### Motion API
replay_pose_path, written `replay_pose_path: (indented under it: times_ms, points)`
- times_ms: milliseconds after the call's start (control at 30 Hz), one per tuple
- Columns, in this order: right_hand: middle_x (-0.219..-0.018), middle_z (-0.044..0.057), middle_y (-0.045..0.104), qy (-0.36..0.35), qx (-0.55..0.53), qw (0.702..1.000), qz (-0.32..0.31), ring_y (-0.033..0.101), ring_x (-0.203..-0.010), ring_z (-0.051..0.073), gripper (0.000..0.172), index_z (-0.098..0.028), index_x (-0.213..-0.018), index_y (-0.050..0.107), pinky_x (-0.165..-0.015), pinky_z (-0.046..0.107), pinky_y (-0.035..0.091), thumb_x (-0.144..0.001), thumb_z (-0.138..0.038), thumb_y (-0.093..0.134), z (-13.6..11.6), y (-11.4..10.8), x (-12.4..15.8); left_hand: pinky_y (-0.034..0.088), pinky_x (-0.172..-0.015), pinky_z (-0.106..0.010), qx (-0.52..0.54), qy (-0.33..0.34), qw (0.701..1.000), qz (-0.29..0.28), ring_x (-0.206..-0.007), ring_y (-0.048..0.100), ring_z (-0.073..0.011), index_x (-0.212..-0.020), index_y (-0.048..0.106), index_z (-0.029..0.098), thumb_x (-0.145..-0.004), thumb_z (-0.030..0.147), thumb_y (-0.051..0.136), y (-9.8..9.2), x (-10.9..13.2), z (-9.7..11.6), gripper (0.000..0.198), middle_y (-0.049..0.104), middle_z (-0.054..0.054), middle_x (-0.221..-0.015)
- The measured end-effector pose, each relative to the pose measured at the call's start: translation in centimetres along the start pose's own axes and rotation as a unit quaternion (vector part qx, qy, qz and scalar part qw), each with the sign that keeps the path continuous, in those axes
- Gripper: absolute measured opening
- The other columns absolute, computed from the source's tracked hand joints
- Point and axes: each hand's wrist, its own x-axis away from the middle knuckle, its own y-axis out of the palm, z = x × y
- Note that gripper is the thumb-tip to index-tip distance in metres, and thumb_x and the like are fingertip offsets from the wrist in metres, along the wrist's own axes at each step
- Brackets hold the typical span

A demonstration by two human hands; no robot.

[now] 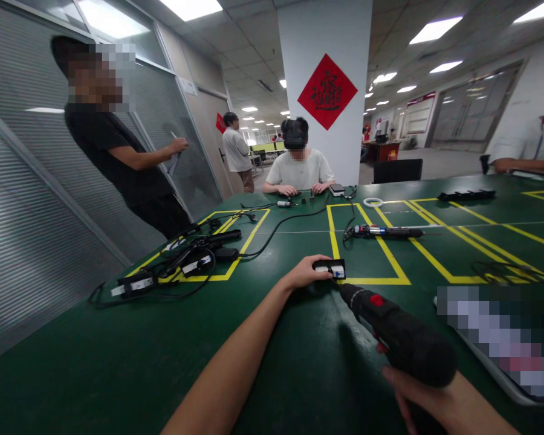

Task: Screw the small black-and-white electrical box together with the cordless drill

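My left hand reaches forward over the green table and pinches a small black block with a white label, holding it down on the surface. My right hand, at the bottom right, grips a black electric screwdriver with a red switch. The tool points away from me, and its tip meets the near edge of the small black block.
A tangle of black adapters and cables lies at the left inside yellow floor-tape boxes. Another driver tool lies further back. A seated person works at the far edge; another stands at the left. A blurred tray sits at my right.
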Motion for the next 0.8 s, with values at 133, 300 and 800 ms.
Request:
replay_pose_path:
  times_ms: [133,300,800]
  points:
    - [-0.046,-0.002,0.056,0.015,-0.008,1.0,-0.002,0.056,-0.044,0.018,0.021,-0.022,-0.071,0.058,-0.044,0.029,0.045,-0.07,-0.043,0.06,0.0,0.4,0.0,0.045,-0.08,-0.029,-0.002,-0.004,1.0,-0.003,-0.088,0.058,-0.0177,-0.113,0.057,0.015,-0.065,0.032,0.07,-0.1,0.0,0.1,0.052,0.064,-0.006,-0.102]
    - [-0.049,0.0,0.057,0.037,0.001,0.999,0.001,0.054,-0.048,0.015,0.036,-0.017,-0.067,0.057,-0.051,0.026,0.044,-0.072,-0.053,0.055,0.4,0.8,-0.1,0.044,-0.082,-0.029,0.001,-0.013,1.0,-0.005,-0.091,0.058,-0.0185,-0.113,0.058,0.016,-0.066,0.033,0.069,-0.1,0.1,0.6,0.051,0.064,-0.006,-0.103]
    - [-0.053,-0.002,0.061,0.012,-0.064,0.992,-0.107,0.062,-0.053,0.019,0.033,-0.017,-0.096,0.055,-0.057,0.031,0.048,-0.07,-0.037,0.055,2.0,-0.4,-2.2,0.043,-0.084,-0.031,0.039,-0.031,0.999,-0.017,-0.093,0.059,-0.019,-0.113,0.057,0.016,-0.07,0.033,0.065,-0.2,0.1,0.9,0.047,0.064,-0.006,-0.107]
